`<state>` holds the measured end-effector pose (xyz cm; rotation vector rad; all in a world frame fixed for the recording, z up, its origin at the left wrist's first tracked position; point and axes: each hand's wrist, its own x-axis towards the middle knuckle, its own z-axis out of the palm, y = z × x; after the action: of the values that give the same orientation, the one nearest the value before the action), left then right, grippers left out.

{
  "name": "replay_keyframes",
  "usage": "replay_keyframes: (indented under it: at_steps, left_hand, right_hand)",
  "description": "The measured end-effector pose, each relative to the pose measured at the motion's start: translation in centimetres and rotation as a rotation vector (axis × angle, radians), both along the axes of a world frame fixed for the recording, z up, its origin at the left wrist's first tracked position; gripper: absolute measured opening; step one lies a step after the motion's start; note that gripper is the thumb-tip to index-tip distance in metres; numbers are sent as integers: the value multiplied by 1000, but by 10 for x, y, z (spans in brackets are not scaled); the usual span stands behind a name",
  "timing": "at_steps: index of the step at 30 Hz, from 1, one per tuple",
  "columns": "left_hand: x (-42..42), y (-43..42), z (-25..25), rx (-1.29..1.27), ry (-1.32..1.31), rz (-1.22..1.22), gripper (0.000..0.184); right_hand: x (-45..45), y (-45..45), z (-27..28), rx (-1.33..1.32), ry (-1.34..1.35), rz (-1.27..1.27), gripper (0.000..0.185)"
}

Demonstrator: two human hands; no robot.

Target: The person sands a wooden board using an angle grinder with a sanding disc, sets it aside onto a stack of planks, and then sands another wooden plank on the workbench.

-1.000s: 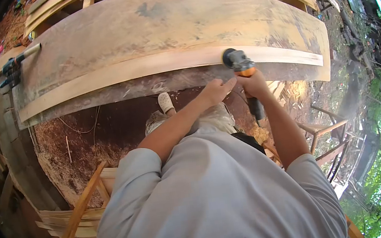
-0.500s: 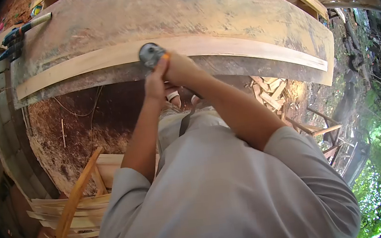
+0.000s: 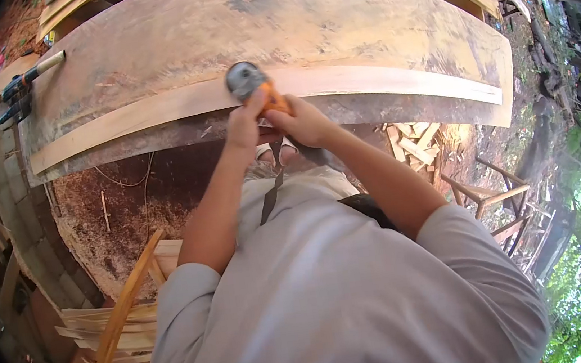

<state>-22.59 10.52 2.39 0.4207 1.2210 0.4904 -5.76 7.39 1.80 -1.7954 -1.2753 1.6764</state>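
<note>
An orange angle grinder [image 3: 274, 98] with a round grey head is held over a long, pale wooden strip [image 3: 387, 82]. The strip lies lengthwise along the near side of a worn worktable [image 3: 165, 44]. My left hand [image 3: 245, 124] is closed round the grinder's left side, close behind the head. My right hand [image 3: 303, 123] grips its body farther back, on the right. Motion blurs the head a little, and whether its underside touches the wood cannot be seen.
A cordless drill [image 3: 17, 95] lies at the table's left end. Wood offcuts [image 3: 416, 144] are heaped on the ground to the right, near a wooden frame [image 3: 484, 195]. A curved wooden piece [image 3: 116, 330] and stacked boards stand at lower left. A cord [image 3: 148, 171] trails below the table.
The grinder has shifted slightly right along the strip. My right hand sits lower and farther back, so more of the orange body shows. The whole view has tilted a little.
</note>
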Motion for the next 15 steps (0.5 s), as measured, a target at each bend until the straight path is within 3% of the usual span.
replay_keyframes:
  at_steps: [8,13,15]
  left_hand:
    - [146,-13,-15,118,-229,-366,54]
    - [182,-25,-17,267,-3,-642,50]
    - [175,-38,-33,251,17,-688,49]
  right_hand:
    - [132,-74,-4,-64,235,-375,36]
    - [162,-100,-14,-121,311,-525,37]
    - [144,-95,-10,-2,84,-485,32]
